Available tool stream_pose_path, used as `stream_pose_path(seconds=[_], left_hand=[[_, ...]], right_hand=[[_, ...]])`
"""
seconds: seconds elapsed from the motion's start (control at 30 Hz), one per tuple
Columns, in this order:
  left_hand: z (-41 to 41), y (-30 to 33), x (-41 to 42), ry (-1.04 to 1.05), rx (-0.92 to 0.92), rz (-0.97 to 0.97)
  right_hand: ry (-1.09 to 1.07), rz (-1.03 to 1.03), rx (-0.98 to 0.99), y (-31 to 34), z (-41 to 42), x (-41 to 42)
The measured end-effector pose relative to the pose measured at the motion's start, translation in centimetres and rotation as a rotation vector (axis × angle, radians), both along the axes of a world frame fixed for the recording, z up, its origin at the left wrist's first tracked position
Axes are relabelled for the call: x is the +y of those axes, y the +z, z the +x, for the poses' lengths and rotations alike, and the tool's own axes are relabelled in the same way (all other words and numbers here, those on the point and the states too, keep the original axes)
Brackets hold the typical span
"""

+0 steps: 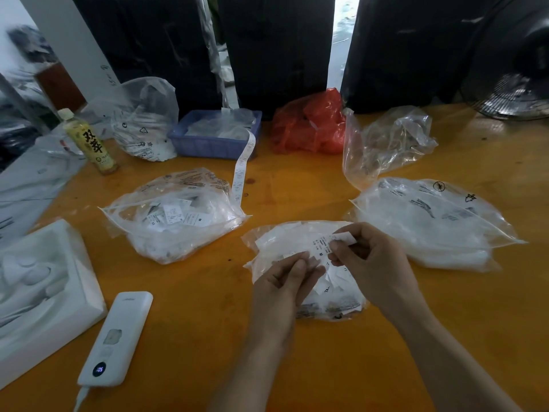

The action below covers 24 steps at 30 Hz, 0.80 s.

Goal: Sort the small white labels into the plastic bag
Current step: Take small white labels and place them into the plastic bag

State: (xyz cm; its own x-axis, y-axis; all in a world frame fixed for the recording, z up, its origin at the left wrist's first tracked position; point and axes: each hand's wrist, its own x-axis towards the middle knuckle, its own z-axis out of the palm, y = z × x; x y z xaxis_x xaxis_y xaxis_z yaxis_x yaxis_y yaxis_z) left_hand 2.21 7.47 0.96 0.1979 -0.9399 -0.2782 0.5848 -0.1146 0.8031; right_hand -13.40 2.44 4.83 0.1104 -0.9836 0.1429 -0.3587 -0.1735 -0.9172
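left hand (286, 278): fingers pinched narrow at the lower end of a small white label (322, 248), over the near bag; it seems to grip that end, though the contact is partly hidden.
right hand (367, 260): thumb and fingers closed on the upper end of the same label, which is stretched between the two hands.
label in hand: thin white slip with fine dark print and a letter "m"; it looks paper-light and limp, likely to curl or flutter, so a fingertip pinch at an end or edge suits it best.
near bag (309, 233): clear plastic bag lying flat on the orange table (184, 337) directly under the hands, with loose white labels inside; soft and slippery, its mouth not clearly visible.
power bank (117, 337): white, near left, cable attached.
left bag (178, 215): clear, holding more printed labels, well apart from the hands.
right bag (430, 221): clear, full of white contents, just beside the right hand.
label strip (242, 173): long uncut tape trailing from the blue tray (214, 144).
far side: red bag (309, 123) and bottle (87, 141).
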Motion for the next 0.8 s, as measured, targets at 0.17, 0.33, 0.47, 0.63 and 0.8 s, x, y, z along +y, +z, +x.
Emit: stream_pose_path(seconds=[0.17,0.33,0.47,0.63,0.8], left_hand=[[0.3,-0.2,0.1,-0.024,-0.103,0.002],[0.3,-0.3,0.2,-0.055,-0.223,-0.007],[0.2,-0.3,0.4,-0.126,-0.247,-0.007],[0.4,-0.3,0.4,-0.144,-0.225,0.016],[0.5,-0.4,0.4,-0.146,-0.295,0.023]], right_hand=[[0.028,-0.089,0.210,0.1,-0.3,0.2],[0.015,-0.122,0.236,0.2,-0.5,0.4],[-0.017,-0.117,0.189,0.1,-0.5,0.5],[0.005,-0.147,0.225,-0.2,-0.7,0.4],[0.104,-0.122,0.290,-0.2,-1.4,0.4]])
